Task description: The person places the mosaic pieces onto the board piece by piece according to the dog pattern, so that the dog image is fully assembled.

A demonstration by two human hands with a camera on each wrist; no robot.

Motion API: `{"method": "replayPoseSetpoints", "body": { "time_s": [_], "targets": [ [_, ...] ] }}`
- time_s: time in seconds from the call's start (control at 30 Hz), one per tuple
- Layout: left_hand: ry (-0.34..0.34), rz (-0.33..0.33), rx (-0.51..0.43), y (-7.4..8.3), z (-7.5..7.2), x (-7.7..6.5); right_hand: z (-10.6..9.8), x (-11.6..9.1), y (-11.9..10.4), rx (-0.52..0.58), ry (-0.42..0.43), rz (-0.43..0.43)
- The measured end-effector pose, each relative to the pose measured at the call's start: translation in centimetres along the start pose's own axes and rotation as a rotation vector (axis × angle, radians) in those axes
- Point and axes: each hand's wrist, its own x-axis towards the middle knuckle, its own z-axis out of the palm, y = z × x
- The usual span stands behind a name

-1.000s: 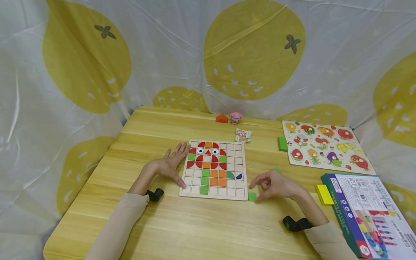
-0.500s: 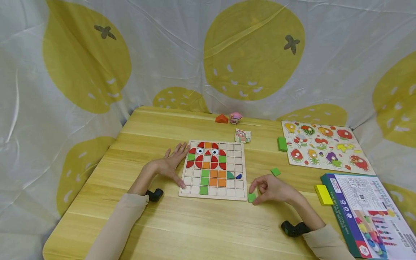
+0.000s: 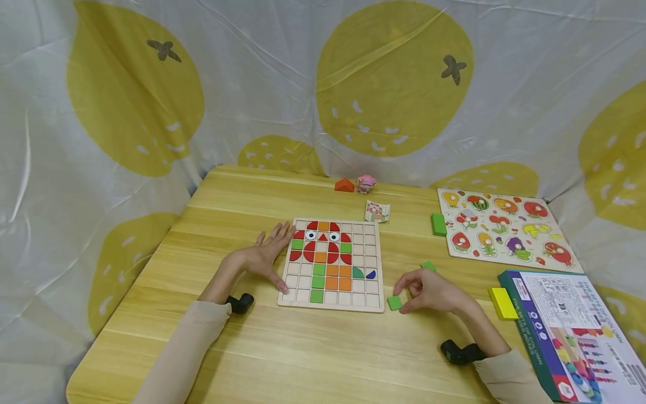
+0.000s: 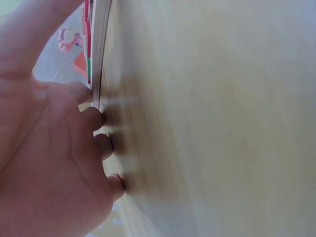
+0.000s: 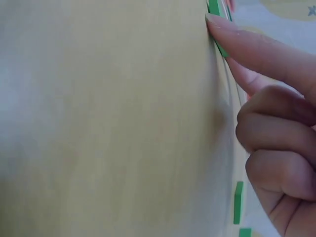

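Note:
A square wooden grid board [image 3: 351,299] lies on the table, with red, orange, green and eyed tiles forming a figure. My left hand [image 3: 259,261] rests at its left edge, fingers spread and thumb on the lower left corner. In the left wrist view the fingertips [image 4: 116,186] touch the tabletop beside the board's side. Just off the board's lower right corner, my right hand [image 3: 429,289] pinches a green square tile [image 3: 394,303] between thumb and index finger. Its other fingers [image 5: 276,131] are curled. A second green tile [image 3: 428,265] lies behind this hand, partly hidden.
A small pattern card [image 3: 377,211], a red triangular block [image 3: 344,185] and a pink figurine [image 3: 365,183] stand beyond the board. On the right are a fruit puzzle [image 3: 504,227], a green block [image 3: 438,224], a yellow block [image 3: 502,303] and a large box [image 3: 570,331].
My right hand first shifts slightly toward me, then back and to the right. The green tile beside the board turns and moves slightly right with its fingertips. My left hand stays put.

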Motion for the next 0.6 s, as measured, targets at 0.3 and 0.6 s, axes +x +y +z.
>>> {"method": "replayPoseSetpoints", "body": {
  "time_s": [0.3,0.6],
  "targets": [
    [-0.002,0.006,-0.004,-0.1,0.0,0.0,0.2,0.7,-1.1,0.005,0.160,0.014],
    [-0.008,-0.008,0.002,0.0,0.0,0.0,3.3,3.9,-4.5,0.015,0.224,0.053]
  ]
}}
